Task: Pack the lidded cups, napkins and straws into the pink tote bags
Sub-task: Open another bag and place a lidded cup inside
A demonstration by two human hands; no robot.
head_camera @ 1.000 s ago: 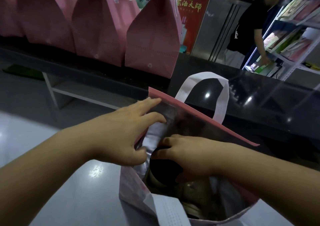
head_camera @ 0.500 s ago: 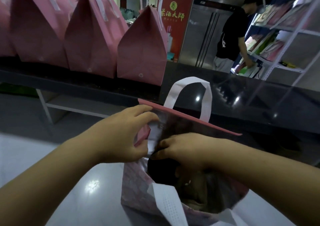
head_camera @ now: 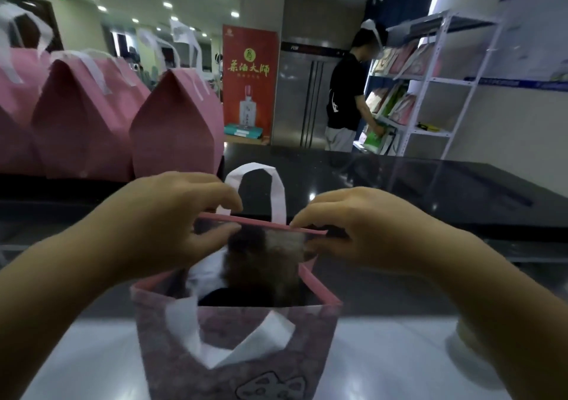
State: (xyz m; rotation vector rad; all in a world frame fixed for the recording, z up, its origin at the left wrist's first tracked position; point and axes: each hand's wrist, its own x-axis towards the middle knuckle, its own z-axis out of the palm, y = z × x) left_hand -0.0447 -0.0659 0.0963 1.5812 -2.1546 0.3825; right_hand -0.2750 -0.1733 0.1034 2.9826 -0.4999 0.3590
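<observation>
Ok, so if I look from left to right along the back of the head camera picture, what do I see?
Row of closed pink tote bags → red banner → steel double doors → person in a black shirt → white shelf rack.

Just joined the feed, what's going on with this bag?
A person is working on the open pink tote bag on the pale counter: the left hand and right hand each pinch its far rim. Something dark sits inside, too blurred to name. Closed pink bags stand along the black ledge behind.
</observation>
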